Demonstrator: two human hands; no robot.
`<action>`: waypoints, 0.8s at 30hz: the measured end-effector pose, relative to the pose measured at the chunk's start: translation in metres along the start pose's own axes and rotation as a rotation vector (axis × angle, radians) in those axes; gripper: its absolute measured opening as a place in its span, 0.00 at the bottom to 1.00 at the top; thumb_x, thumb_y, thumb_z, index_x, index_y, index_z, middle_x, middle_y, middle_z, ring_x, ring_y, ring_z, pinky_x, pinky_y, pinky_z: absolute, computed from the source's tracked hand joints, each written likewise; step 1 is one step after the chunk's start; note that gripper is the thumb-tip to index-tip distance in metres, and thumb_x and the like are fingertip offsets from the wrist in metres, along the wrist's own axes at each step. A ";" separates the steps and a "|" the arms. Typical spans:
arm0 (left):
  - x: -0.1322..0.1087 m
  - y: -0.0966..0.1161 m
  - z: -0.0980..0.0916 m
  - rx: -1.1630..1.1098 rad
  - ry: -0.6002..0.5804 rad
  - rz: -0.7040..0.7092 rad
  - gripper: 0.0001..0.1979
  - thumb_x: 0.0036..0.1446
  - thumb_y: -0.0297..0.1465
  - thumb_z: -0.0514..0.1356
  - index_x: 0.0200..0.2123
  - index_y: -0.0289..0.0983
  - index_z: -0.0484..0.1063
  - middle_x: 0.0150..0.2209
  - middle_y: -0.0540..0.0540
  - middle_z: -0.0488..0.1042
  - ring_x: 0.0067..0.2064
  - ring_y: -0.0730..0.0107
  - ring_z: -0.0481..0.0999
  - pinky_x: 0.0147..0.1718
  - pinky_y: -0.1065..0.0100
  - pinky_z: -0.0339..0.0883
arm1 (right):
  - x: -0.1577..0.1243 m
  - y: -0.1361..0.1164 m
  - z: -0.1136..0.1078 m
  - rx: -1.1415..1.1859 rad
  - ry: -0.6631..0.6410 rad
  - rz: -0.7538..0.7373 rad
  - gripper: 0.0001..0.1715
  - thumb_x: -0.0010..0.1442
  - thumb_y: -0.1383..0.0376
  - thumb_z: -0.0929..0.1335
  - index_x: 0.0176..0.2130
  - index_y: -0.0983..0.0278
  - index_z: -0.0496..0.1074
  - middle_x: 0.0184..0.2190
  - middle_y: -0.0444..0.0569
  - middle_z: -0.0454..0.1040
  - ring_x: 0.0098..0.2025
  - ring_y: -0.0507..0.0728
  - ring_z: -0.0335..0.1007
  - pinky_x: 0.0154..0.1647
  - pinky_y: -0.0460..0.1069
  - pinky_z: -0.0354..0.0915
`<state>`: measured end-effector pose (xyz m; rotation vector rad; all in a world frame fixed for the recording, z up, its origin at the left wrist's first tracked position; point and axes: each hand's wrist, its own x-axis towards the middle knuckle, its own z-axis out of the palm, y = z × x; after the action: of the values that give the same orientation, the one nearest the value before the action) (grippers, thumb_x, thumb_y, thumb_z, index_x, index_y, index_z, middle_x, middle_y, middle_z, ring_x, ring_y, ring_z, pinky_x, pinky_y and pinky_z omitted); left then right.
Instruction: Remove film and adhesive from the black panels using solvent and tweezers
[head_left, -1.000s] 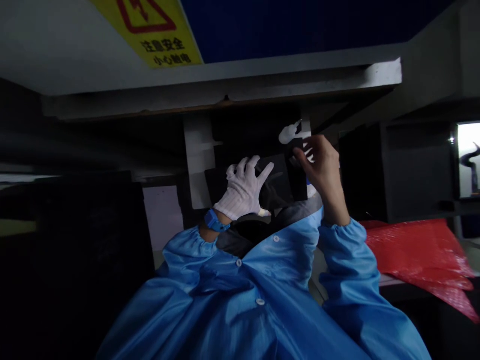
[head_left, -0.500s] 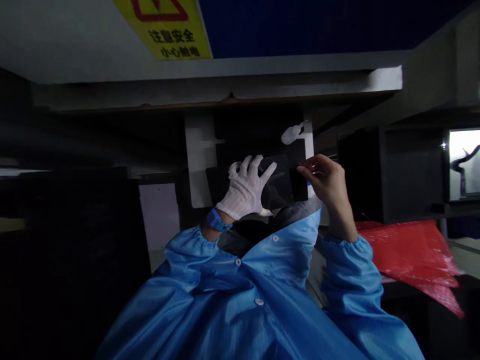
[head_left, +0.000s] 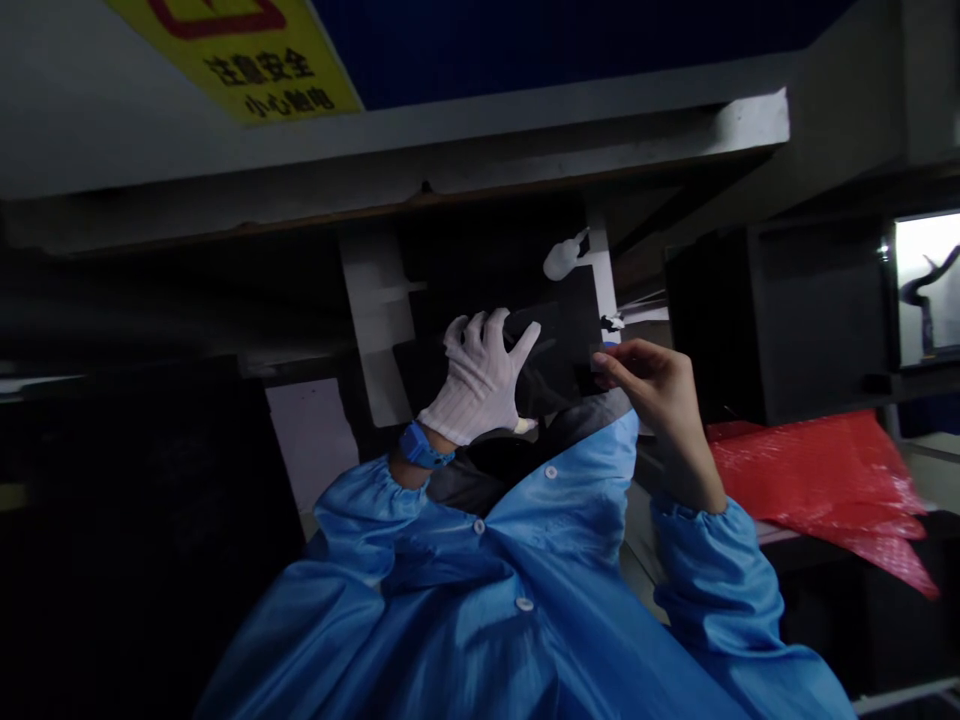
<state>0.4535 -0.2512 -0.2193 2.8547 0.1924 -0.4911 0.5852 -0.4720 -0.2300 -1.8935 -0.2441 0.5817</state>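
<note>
My left hand (head_left: 480,375), in a white knit glove with one bare fingertip showing, lies with spread fingers on a dark, glossy flat panel (head_left: 559,345). My bare right hand (head_left: 656,385) is at the panel's right edge, thumb and forefinger pinched on a small translucent piece (head_left: 598,358) whose kind is unclear. Beyond the hands, a small whitish bottle-like object (head_left: 562,258) with a thin spout lies near the panel's far right. Just past my right fingertips sits a small black-and-white scrap (head_left: 613,322). Dim light hides the panel's outline.
A pale board (head_left: 379,340) lies under the dark panel. A shelf edge (head_left: 420,185) with a yellow warning sign (head_left: 262,70) overhangs the work area. Red plastic sheeting (head_left: 817,470) is at the right, below a dark box (head_left: 825,320). A pale sheet (head_left: 311,435) is at the left.
The view has tilted and shifted slightly. My right hand has moved a little towards me along the panel's right edge, and the scrap beyond it now shows. My left hand stays on the panel.
</note>
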 end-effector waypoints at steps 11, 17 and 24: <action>0.001 0.004 -0.006 0.052 0.004 -0.024 0.74 0.48 0.62 0.82 0.88 0.46 0.50 0.81 0.26 0.56 0.77 0.20 0.60 0.75 0.31 0.57 | -0.017 0.002 -0.007 0.032 0.046 -0.001 0.31 0.58 0.38 0.85 0.38 0.62 0.87 0.32 0.51 0.86 0.31 0.61 0.85 0.36 0.57 0.86; 0.010 0.015 -0.005 0.072 0.022 0.043 0.72 0.51 0.60 0.81 0.88 0.44 0.51 0.81 0.23 0.57 0.77 0.20 0.62 0.73 0.32 0.59 | -0.019 0.002 -0.014 -0.051 0.074 0.010 0.31 0.61 0.38 0.83 0.39 0.62 0.88 0.30 0.51 0.85 0.30 0.60 0.84 0.33 0.52 0.82; 0.029 0.035 -0.008 0.049 0.020 0.097 0.74 0.49 0.61 0.82 0.88 0.45 0.49 0.82 0.24 0.55 0.77 0.20 0.61 0.72 0.34 0.60 | -0.019 0.009 -0.024 -0.098 0.139 -0.005 0.31 0.63 0.38 0.81 0.38 0.62 0.87 0.28 0.50 0.84 0.26 0.58 0.81 0.26 0.49 0.76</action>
<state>0.4892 -0.2802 -0.2145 2.9006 0.0459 -0.4540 0.5804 -0.5036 -0.2261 -2.0179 -0.1902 0.4391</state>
